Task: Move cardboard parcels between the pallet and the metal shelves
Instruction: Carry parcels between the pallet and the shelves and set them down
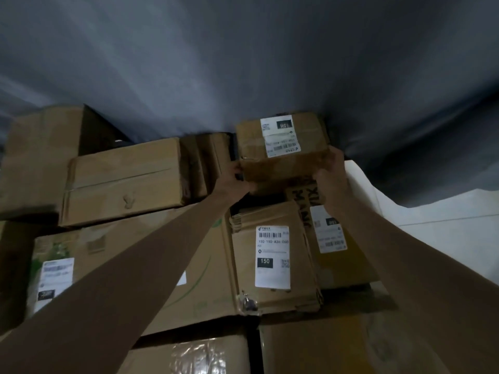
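Observation:
A small cardboard parcel (280, 147) with a white shipping label on top sits at the top of a stack of boxes, right of centre. My left hand (237, 179) grips its lower left edge. My right hand (330, 171) grips its lower right corner, fingers curled round the side. Both arms reach up and forward to it. Below it stand a labelled parcel marked 150 (272, 255) and a yellowish parcel (334, 244) with its own label.
More cardboard boxes fill the stack: a long taped box (124, 182) at upper left, a big box (40, 157) behind it, a wide box (162, 265) under my left arm. A grey wall or sheet rises behind. A white sheet (421, 225) lies at the right.

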